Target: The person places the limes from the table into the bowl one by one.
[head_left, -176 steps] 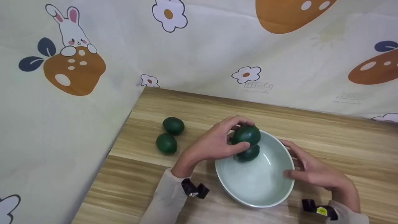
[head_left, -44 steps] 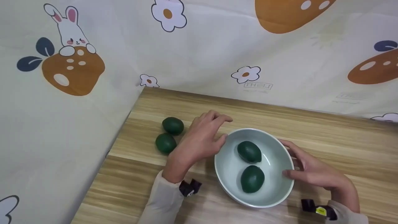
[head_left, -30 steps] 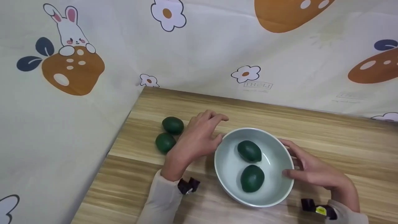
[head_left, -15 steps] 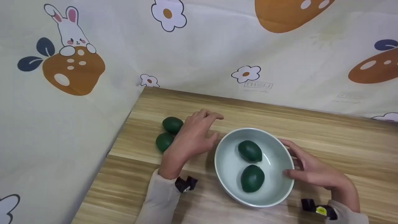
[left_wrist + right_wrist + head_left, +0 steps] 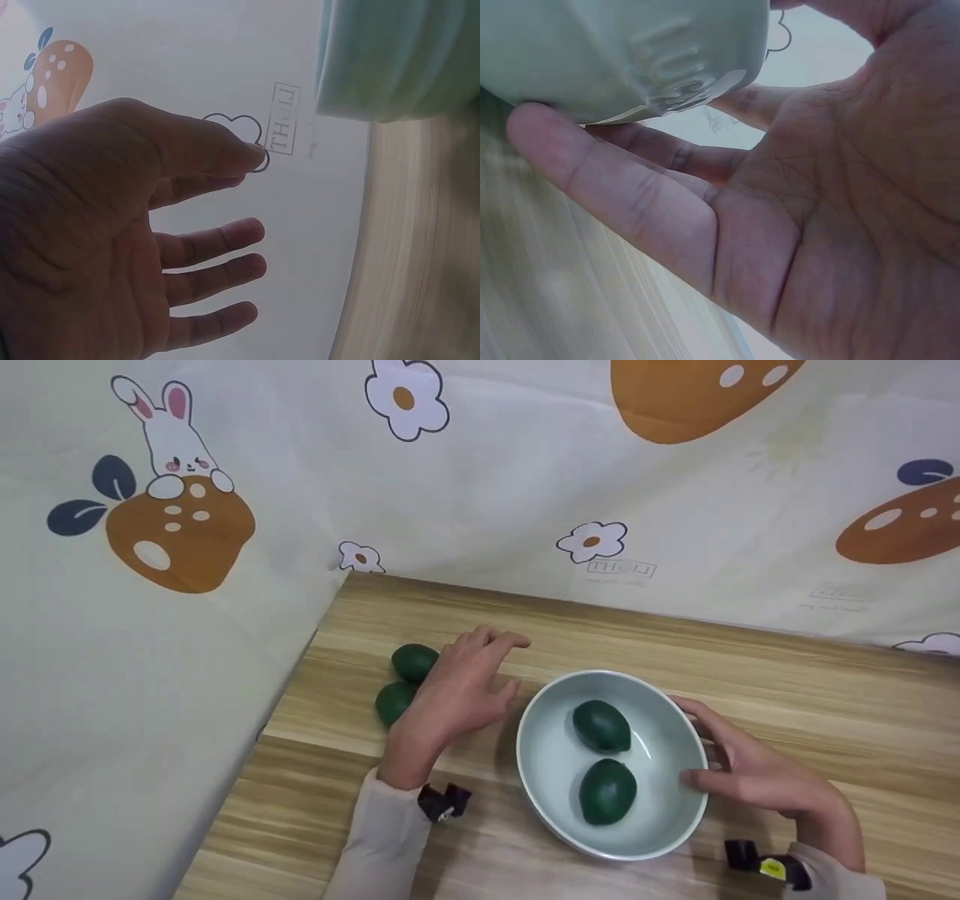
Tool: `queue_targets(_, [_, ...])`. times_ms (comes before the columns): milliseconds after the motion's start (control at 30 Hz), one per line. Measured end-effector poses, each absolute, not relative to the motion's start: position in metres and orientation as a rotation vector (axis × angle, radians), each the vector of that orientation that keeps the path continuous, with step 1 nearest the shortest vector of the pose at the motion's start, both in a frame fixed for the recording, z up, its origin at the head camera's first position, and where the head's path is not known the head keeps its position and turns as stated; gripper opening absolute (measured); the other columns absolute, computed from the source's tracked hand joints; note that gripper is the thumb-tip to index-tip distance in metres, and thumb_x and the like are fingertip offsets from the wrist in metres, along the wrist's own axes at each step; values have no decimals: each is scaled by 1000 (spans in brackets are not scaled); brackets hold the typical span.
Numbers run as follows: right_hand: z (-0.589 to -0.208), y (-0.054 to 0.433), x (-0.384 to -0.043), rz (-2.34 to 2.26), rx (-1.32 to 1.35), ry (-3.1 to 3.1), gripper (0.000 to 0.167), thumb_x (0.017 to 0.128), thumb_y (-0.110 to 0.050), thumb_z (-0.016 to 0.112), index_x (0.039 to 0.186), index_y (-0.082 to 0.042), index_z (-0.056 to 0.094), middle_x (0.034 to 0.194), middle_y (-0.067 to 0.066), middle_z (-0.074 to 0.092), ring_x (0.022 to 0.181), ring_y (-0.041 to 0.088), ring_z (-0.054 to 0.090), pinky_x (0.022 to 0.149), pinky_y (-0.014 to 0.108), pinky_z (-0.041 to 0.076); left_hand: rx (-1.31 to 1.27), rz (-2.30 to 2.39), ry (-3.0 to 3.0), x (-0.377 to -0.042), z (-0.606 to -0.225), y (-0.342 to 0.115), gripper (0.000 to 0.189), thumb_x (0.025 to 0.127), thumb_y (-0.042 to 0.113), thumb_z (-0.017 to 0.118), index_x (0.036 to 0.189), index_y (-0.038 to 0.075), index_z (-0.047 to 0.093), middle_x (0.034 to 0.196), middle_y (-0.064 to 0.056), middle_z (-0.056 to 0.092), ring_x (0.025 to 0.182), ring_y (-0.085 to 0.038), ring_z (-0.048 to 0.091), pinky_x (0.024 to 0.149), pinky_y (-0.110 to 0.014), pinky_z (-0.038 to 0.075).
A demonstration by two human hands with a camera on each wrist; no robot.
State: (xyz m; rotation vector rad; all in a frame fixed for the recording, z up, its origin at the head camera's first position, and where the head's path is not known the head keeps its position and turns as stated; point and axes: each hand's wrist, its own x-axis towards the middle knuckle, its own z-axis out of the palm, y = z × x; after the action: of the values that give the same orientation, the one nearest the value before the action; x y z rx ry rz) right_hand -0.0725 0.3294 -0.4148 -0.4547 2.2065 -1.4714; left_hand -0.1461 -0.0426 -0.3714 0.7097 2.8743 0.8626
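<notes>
A pale green bowl (image 5: 660,810) stands on the wooden table, with two dark green oval fruits, the upper one (image 5: 602,726) and the lower one (image 5: 607,791), lying inside. My right hand (image 5: 757,769) grips the bowl's right side, thumb over the rim; the right wrist view shows its fingers (image 5: 645,202) against the outer wall and low under it. My left hand (image 5: 457,690) is held in the air left of the bowl with nothing in it, its fingers (image 5: 217,244) apart and loosely bent. Partly behind it lie two more such fruits, one farther back (image 5: 412,662) and one nearer (image 5: 394,703).
The wooden table (image 5: 315,780) meets a patterned cloth wall (image 5: 480,495) along its back and left edges. Both wrists carry black straps with small devices, the left (image 5: 444,802) and the right (image 5: 769,866).
The fruit my left hand held over the bowl earlier now lies in it beside the other. The empty left hand has drifted left over the loose fruits. My right hand has stayed on the bowl.
</notes>
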Motion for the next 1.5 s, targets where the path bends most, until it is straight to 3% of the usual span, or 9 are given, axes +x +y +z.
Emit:
queue_targets(1100, [-417,328,-73,-1457,-434,2215,86,95,-8,73,166,-22,27,158,21,44,130,8,58,98,25,55,533,856,2868,-161,-385,-66,47,97,18,74,143,17,63,141,-14,62,135,-34,56,116,-53,43])
queue_targets(1500, [-414,329,-73,-1457,-430,2212,84,95,-8,72,165,-20,28,155,26,45,127,9,60,94,28,58,463,870,2859,-166,-388,-73,50,97,17,74,145,19,61,147,-16,59,138,-36,54,119,-53,40])
